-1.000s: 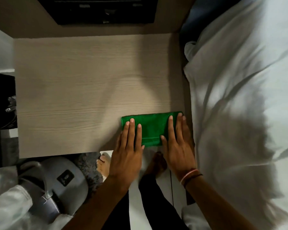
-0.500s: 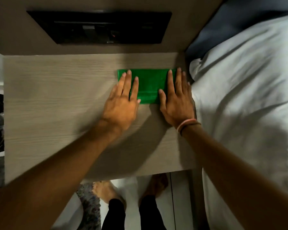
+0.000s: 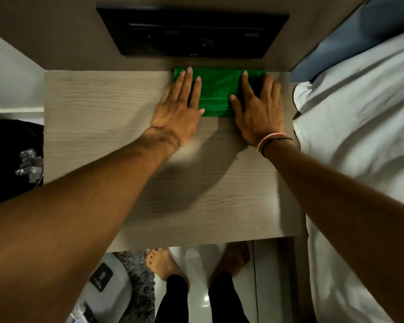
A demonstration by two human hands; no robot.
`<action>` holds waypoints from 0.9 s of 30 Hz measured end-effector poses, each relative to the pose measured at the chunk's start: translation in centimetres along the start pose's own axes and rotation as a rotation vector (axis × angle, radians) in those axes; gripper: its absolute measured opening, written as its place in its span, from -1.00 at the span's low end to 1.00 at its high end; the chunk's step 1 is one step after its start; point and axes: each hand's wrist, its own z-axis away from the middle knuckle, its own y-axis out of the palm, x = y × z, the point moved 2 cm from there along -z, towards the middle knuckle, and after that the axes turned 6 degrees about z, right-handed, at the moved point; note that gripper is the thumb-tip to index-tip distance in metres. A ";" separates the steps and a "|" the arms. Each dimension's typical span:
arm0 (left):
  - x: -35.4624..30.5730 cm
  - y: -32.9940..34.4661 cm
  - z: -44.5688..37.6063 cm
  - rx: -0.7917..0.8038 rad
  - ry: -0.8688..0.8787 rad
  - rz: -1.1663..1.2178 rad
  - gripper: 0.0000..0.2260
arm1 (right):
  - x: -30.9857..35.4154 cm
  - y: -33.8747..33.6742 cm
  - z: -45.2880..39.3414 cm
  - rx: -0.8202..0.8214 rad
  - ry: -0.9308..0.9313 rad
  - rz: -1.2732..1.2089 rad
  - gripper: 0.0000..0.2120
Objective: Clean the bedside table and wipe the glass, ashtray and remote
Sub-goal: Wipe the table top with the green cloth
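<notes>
A folded green cloth [image 3: 216,92] lies flat at the far edge of the light wood bedside table [image 3: 98,117], against the back wall. My left hand [image 3: 179,108] presses flat on the cloth's left end, fingers spread. My right hand [image 3: 258,110] presses flat on its right end, a pink and a black band at the wrist. Both palms rest partly on the table top. No glass, ashtray or remote is in view.
A black switch panel [image 3: 193,31] is set in the wall above the table. A bed with white sheets [image 3: 359,136] borders the table's right side, a blue pillow [image 3: 350,36] at its head. Dark bag [image 3: 12,159] at left; white bag [image 3: 103,283] and my feet below.
Both hands have pushed the green cloth from the table's near edge across to the far edge by the wall, staying flat on it.
</notes>
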 end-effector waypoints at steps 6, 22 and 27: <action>9.8 -1.4 3.9 -0.098 0.074 -0.050 -0.41 | 7.9 -0.7 -0.2 0.020 -0.159 -0.024 -0.36; 12.9 -0.2 10.0 -0.096 0.028 0.033 -0.44 | 12.0 0.7 5.4 0.057 -0.143 -0.017 -0.40; 11.0 2.1 15.1 -0.119 0.006 0.023 -0.44 | 11.6 1.2 10.6 0.062 -0.130 -0.045 -0.42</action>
